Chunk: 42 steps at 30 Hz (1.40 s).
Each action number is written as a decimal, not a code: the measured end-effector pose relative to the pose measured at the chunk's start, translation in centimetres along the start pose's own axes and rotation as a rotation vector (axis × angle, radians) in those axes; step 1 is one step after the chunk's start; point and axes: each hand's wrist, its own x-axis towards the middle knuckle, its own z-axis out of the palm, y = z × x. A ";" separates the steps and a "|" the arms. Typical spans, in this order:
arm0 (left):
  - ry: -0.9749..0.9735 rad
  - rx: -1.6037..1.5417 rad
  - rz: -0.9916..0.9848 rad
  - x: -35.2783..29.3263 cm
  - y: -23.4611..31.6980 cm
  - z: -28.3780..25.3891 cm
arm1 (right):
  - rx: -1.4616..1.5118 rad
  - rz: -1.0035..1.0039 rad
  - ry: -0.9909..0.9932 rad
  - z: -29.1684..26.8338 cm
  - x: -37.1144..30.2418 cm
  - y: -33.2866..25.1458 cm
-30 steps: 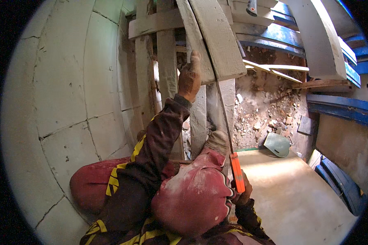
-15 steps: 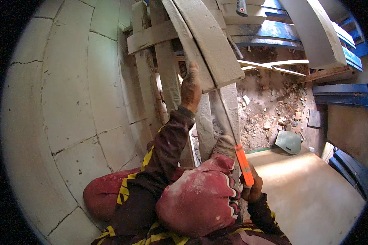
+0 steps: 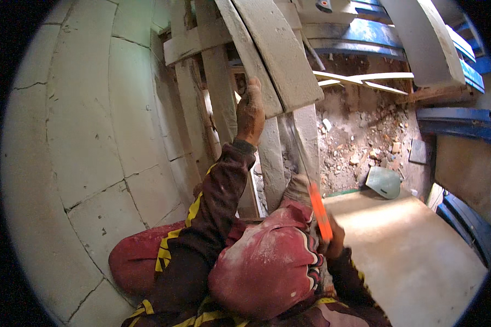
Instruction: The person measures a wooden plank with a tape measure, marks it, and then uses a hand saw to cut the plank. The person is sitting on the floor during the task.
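Observation:
A long pale block (image 3: pixel 289 62) lies on upright pale slabs, with a dark lengthwise cut parting off a narrow strip (image 3: pixel 253 62) along its left side. My left hand (image 3: pixel 251 114) grips the near end of that strip, thumb on top and the other fingers hidden beneath. In my right hand (image 3: pixel 335 237), closed beside my right knee, is the orange handle of a hand saw (image 3: pixel 320 212). Its thin blade runs up toward the near end of the cut and is blurred; whether it sits inside the cut I cannot tell.
A wall of pale blocks (image 3: pixel 87 136) rises on the left. Rubble (image 3: pixel 360 147) and crossed wooden strips (image 3: pixel 365 79) lie at right, near a greenish plastic piece (image 3: pixel 384 182) and a pale board (image 3: pixel 398 234). Another long block (image 3: pixel 423 43) and blue panels (image 3: pixel 458 124) stand beyond.
The saw and my right hand have shifted slightly up in the picture, and the handle is now blurred. My left hand keeps its hold on the strip. The whole view has moved a little.

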 end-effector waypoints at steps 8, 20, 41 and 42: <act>-0.076 0.022 -0.147 1.1 1.9 -1.4 | 0.038 -0.076 0.097 3.5 5.3 2.1; -0.037 -0.013 -0.150 -0.4 4.4 -1.6 | 0.068 -0.112 0.092 3.3 5.5 2.0; 0.019 0.039 0.037 0.5 3.7 -1.1 | 0.098 0.003 0.047 2.0 2.4 3.5; 0.017 0.069 0.106 0.5 3.2 -1.1 | 0.061 0.019 0.050 2.3 2.6 3.9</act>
